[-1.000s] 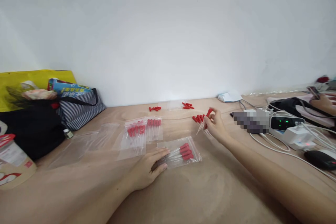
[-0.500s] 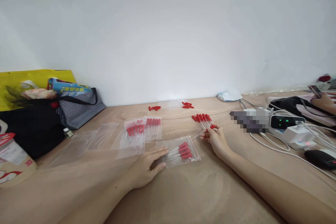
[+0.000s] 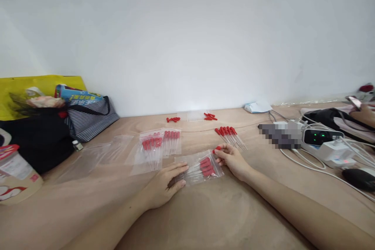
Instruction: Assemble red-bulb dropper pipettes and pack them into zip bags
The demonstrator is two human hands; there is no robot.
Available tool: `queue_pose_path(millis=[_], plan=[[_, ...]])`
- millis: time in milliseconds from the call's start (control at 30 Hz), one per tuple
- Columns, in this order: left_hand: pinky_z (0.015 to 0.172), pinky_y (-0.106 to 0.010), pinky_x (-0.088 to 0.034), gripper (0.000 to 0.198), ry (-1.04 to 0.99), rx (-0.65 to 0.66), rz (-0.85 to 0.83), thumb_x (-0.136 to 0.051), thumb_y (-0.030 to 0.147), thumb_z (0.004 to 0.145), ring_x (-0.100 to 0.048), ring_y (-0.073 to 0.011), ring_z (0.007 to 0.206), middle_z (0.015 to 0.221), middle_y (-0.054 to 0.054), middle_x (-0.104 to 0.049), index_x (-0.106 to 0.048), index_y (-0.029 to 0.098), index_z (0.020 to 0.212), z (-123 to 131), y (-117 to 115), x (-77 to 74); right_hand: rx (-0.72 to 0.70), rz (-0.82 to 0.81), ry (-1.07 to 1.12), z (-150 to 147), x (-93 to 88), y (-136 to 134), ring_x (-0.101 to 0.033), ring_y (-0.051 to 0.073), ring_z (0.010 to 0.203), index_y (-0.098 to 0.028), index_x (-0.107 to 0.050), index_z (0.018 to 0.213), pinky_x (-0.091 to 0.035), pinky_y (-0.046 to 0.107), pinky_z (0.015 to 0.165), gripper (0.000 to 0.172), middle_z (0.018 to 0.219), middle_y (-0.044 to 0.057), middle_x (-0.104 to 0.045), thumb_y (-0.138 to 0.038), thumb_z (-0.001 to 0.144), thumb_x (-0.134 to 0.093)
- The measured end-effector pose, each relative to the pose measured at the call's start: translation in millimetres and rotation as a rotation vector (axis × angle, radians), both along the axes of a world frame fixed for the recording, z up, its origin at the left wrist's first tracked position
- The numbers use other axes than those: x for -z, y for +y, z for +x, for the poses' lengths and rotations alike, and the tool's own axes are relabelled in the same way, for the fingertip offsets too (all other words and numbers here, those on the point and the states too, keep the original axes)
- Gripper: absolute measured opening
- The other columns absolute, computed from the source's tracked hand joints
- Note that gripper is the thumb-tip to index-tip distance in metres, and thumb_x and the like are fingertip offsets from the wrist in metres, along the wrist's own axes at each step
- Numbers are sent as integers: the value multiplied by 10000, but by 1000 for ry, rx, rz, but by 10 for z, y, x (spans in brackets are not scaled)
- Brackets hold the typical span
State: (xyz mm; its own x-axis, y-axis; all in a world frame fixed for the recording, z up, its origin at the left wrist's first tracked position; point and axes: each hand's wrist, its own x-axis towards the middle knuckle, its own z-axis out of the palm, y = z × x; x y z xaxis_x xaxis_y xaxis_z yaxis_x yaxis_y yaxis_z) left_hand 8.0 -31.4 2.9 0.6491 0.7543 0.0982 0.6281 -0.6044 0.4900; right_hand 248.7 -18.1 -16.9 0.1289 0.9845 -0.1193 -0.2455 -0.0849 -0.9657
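Observation:
A clear zip-lock bag (image 3: 195, 175) lies in front of me with several red-bulbed droppers (image 3: 207, 167) inside. My left hand (image 3: 164, 185) holds the bag's left end, fingers on its upper side and thumb at the lower edge. At the bag's right opening, my right hand (image 3: 231, 160) pinches a single dropper (image 3: 216, 150) by its red bulb. Its glass tube is hard to make out against the bag. Beyond my right hand, a fan of several loose droppers (image 3: 227, 131) lies on the table.
Filled bags (image 3: 152, 144) lie left of centre, flat clear bags (image 3: 88, 160) farther left. Loose red bulbs (image 3: 173, 119) and thin tubes (image 3: 195, 117) sit by the wall. A tub (image 3: 17, 175) stands left; cables, a power strip (image 3: 328, 150) and another person's hand (image 3: 365, 115) are right.
My right hand has moved left from the loose droppers to the bag's opening, carrying one dropper. My left hand stays on the bag.

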Motion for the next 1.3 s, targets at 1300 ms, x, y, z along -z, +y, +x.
queue_pose_path(millis=[1300], plan=[[900,-353,-356,359,-146,-20,59,-549,366,754,-487,-210,1021,1119,-57,-543,-534,220,1081,173,292,-70,-529,423,-531,126,7,158,-585,158,825,-186,-668,838,-424,317,822,220,860,15,-650,-231,748,-472]])
